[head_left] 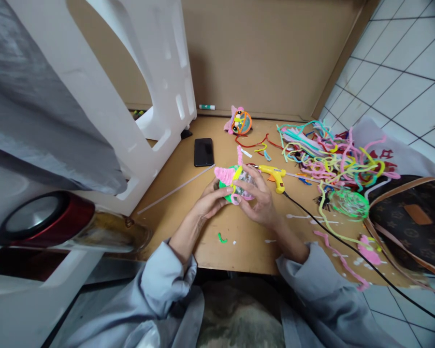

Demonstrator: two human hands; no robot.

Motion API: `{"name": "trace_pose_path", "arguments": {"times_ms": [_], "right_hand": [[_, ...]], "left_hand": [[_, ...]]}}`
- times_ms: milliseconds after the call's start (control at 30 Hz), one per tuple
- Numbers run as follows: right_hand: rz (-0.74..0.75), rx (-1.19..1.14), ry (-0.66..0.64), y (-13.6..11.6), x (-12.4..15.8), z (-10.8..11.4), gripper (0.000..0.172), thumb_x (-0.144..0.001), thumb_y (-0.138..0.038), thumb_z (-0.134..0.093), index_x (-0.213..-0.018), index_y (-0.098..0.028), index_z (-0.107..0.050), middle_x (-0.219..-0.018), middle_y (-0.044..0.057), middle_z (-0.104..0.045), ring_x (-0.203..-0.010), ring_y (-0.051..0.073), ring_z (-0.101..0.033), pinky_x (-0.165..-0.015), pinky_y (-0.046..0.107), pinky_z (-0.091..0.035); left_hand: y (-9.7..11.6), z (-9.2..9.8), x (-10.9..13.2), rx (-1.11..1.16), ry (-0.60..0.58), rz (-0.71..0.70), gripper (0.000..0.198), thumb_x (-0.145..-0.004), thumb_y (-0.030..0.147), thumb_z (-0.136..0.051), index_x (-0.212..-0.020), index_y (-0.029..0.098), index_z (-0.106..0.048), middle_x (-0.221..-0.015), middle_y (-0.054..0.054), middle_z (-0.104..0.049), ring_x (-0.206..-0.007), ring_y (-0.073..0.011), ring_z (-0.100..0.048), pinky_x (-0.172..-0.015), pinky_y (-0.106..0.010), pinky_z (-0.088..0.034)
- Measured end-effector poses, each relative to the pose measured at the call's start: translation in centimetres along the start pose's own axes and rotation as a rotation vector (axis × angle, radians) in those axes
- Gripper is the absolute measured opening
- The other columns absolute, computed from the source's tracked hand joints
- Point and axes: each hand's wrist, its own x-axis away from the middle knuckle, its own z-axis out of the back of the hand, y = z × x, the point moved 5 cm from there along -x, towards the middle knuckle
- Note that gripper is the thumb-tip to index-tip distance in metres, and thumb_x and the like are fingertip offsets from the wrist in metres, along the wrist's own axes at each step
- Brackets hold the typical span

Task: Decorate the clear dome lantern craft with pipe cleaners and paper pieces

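Note:
Both my hands hold a small craft figure (232, 181) made of pink and green pipe cleaners above the wooden table (246, 241). My left hand (210, 199) cups it from the left and below, fingers curled round it. My right hand (258, 195) wraps over its right side, fingers pressed on the top. A yellow glue gun (273, 173) lies just right of the figure, its black cord (348, 246) trailing toward the near right edge.
A heap of coloured pipe cleaners (333, 157) covers the right of the table. A finished figure (240, 122) stands at the back, a black phone (203, 152) left of centre, a glue stick (176, 189) beside it. White foam packing (145, 96) rises at left; a brown bag (413, 217) sits at right.

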Motion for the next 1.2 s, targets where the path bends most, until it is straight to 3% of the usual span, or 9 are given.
{"name": "trace_pose_path", "arguments": {"times_ms": [133, 267, 467, 733, 1067, 1200], "right_hand": [[0.007, 0.050, 0.068, -0.2, 0.2, 0.2, 0.046, -0.091, -0.025, -0.061, -0.136, -0.031, -0.059, -0.152, 0.010, -0.050, -0.143, 0.031, -0.048, -0.115, 0.060, -0.042], [0.016, 0.223, 0.149, -0.3, 0.6, 0.4, 0.039, -0.090, -0.021, -0.061, -0.127, -0.034, -0.064, -0.145, 0.008, -0.056, -0.138, 0.031, -0.052, -0.114, 0.060, -0.039], [0.089, 0.343, 0.116, -1.0, 0.9, -0.5, 0.046, -0.090, -0.016, -0.060, -0.132, -0.035, -0.061, -0.138, 0.008, -0.062, -0.133, 0.029, -0.055, -0.113, 0.056, -0.038], [0.124, 0.360, 0.109, -1.0, 1.0, -0.7, 0.040, -0.090, -0.017, -0.062, -0.128, -0.027, -0.064, -0.132, 0.013, -0.064, -0.129, 0.030, -0.057, -0.109, 0.053, -0.042], [0.048, 0.254, 0.040, -0.3, 1.2, -0.9, 0.035, -0.088, -0.020, -0.060, -0.119, -0.034, -0.069, -0.139, 0.008, -0.062, -0.132, 0.032, -0.056, -0.109, 0.058, -0.040], [0.026, 0.197, 0.040, -0.1, 1.1, -0.9, 0.030, -0.087, -0.020, -0.060, -0.112, -0.031, -0.071, -0.135, 0.009, -0.063, -0.129, 0.031, -0.057, -0.105, 0.057, -0.046]], "left_hand": [[-0.1, -0.1, -0.1, 0.042, 0.045, -0.011, 0.059, -0.060, 0.025, -0.090, -0.111, 0.016, -0.062, -0.108, -0.009, -0.075, -0.100, -0.0273, -0.073, -0.094, -0.046, -0.059], [-0.2, 0.1, -0.3, 0.108, 0.146, -0.058, 0.056, -0.060, 0.023, -0.090, -0.107, 0.018, -0.060, -0.101, -0.004, -0.074, -0.090, -0.0211, -0.073, -0.093, -0.046, -0.059], [-0.5, 0.4, -0.5, 0.178, 0.222, -0.090, 0.059, -0.056, 0.018, -0.092, -0.103, 0.020, -0.057, -0.093, 0.001, -0.072, -0.081, -0.0152, -0.070, -0.086, -0.039, -0.061], [-0.8, 0.3, -0.5, 0.206, 0.227, -0.088, 0.061, -0.055, 0.024, -0.097, -0.101, 0.020, -0.056, -0.098, 0.000, -0.073, -0.083, -0.0142, -0.070, -0.087, -0.038, -0.061], [-0.8, 1.1, -0.7, 0.094, 0.219, -0.086, 0.068, -0.058, 0.030, -0.096, -0.111, 0.023, -0.054, -0.104, 0.000, -0.071, -0.092, -0.0170, -0.071, -0.093, -0.041, -0.058], [-0.3, 1.6, -0.7, -0.006, 0.262, -0.149, 0.075, -0.056, 0.028, -0.095, -0.119, 0.024, -0.055, -0.112, -0.003, -0.071, -0.097, -0.0191, -0.069, -0.089, -0.036, -0.057]]}}
